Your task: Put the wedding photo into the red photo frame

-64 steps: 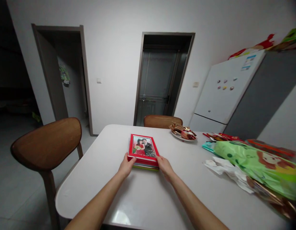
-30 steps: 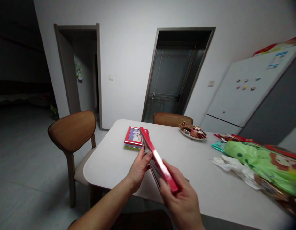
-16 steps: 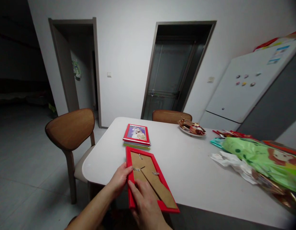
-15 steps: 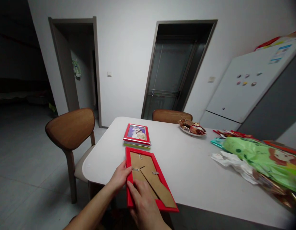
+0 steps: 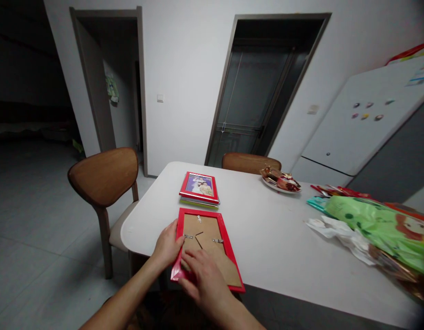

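Note:
A red picture frame (image 5: 229, 245) lies back side up, with a brown backing board, small metal clips and a stand flap; its near end reaches past the table's front edge. My left hand (image 5: 169, 243) grips its left side, thumb on top of the rim. My right hand (image 5: 203, 275) rests over the lower left part of the backing, fingers bent and slightly apart, thumb at the near rim. Just beyond lies a stack of frames, the top one a red frame (image 5: 199, 187) with a photo facing up.
On the white table (image 5: 267, 229) are a plate (image 5: 284, 189) of wrapped items, a green bag (image 5: 380, 224), crumpled white tissue (image 5: 339, 236) and red packets (image 5: 342, 190). Wooden chairs stand at the left (image 5: 105, 176) and far side (image 5: 249, 162).
The held frame has tilted a little and shifted slightly left. My right hand has moved up over the backing, its fingers now on the board. The view has shifted slightly.

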Motion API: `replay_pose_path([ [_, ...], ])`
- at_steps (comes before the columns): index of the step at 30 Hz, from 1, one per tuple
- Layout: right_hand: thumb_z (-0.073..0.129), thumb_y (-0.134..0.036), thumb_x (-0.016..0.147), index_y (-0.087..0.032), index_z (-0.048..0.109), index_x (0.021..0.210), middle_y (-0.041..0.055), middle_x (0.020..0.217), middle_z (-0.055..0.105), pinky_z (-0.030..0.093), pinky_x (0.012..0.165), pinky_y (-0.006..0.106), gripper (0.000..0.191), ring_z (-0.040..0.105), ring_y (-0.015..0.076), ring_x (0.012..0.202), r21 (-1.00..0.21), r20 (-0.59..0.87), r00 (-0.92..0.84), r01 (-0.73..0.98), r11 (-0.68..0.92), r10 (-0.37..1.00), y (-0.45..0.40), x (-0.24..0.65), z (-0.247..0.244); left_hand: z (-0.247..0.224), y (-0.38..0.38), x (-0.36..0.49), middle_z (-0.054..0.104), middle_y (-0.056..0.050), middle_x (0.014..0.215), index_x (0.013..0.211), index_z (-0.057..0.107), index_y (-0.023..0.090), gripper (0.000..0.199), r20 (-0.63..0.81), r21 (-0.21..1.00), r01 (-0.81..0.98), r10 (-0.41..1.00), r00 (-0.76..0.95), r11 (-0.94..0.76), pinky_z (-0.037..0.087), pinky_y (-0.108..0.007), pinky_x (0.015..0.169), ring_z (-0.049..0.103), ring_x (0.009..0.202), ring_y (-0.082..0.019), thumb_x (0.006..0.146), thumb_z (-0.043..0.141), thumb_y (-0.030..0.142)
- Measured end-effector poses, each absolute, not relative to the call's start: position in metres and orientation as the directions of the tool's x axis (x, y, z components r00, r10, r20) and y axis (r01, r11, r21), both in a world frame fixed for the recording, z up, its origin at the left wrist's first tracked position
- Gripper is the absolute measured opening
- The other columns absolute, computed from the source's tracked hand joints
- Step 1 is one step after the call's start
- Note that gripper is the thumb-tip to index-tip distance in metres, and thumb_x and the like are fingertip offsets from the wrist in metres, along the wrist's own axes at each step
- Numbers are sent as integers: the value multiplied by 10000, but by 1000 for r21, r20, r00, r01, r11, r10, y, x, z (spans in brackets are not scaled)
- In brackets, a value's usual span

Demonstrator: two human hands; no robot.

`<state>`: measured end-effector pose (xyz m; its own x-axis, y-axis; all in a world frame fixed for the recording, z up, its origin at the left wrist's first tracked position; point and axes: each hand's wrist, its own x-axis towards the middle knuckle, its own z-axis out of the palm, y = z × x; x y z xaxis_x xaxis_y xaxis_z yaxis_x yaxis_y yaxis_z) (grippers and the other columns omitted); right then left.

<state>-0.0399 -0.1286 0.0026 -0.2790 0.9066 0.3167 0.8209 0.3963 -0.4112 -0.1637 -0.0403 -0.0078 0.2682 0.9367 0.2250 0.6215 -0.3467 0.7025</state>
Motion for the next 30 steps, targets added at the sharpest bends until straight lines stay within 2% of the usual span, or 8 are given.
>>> replay_pose_path([
  [3, 451, -190, 708, -163, 561, 1011, 98, 1057, 543, 359, 835, 343, 324, 466, 199, 957, -386, 361, -122, 883, 267, 924, -115, -2, 9, -8, -46, -166, 463, -90, 1192, 1204, 341, 124, 558, 234, 690, 613, 920, 314, -384, 310, -278, 904, 438, 1059, -194, 671, 479, 211],
  [5, 444, -159, 696, -141, 603, 933, 109, 1010, 559, 364, 811, 324, 286, 473, 204, 926, -335, 327, -41, 929, 157, 944, -103, 23, 8, -8, -50, -168, 439, -89, 1216, 1215, 331, 118, 575, 230, 673, 628, 918, 324, -391, 292, -284, 920, 417, 1082, -197, 667, 476, 214],
  [9, 403, -151, 725, -143, 636, 821, 89, 867, 586, 373, 744, 267, 252, 487, 177, 826, -283, 284, -3, 955, 87, 959, -84, 47, 3, -10, -51, -169, 417, -98, 1237, 1223, 324, 119, 578, 190, 659, 661, 930, 315, -359, 266, -304, 941, 378, 1123, -206, 675, 472, 228],
  [14, 423, -188, 738, -151, 636, 817, 84, 855, 581, 362, 734, 262, 230, 484, 174, 808, -267, 295, -13, 959, 96, 955, -77, 30, 7, -16, -48, -169, 410, -94, 1243, 1233, 310, 131, 578, 218, 662, 648, 924, 313, -376, 250, -305, 955, 375, 1125, -194, 686, 466, 233],
  [17, 414, -217, 763, -159, 622, 873, 76, 915, 575, 349, 775, 254, 242, 485, 167, 861, -332, 312, -98, 920, 206, 945, -74, 2, 11, -18, -47, -168, 422, -94, 1232, 1223, 324, 131, 562, 234, 657, 652, 924, 302, -380, 248, -312, 957, 387, 1113, -196, 688, 465, 230],
  [20, 427, -232, 768, -168, 629, 833, 67, 870, 582, 352, 762, 243, 221, 499, 154, 840, -367, 267, -193, 886, 285, 944, -65, -24, 8, -16, -48, -167, 443, -88, 1213, 1207, 347, 140, 531, 229, 657, 659, 930, 287, -366, 263, -315, 946, 410, 1090, -197, 693, 457, 215],
  [26, 408, -215, 775, -147, 619, 722, 74, 764, 573, 355, 697, 229, 228, 503, 144, 743, -318, 284, -147, 918, 238, 948, -43, -41, -4, -12, -50, -165, 470, -93, 1186, 1195, 366, 133, 493, 239, 647, 668, 930, 281, -368, 268, -328, 943, 426, 1070, -204, 713, 427, 214],
  [30, 384, -226, 790, -149, 610, 829, 74, 819, 572, 348, 708, 222, 242, 500, 142, 771, -322, 310, -127, 919, 229, 942, -40, -31, -4, -13, -51, -166, 452, -101, 1203, 1210, 349, 121, 535, 233, 659, 655, 928, 291, -370, 261, -331, 948, 414, 1081, -209, 690, 446, 204],
])
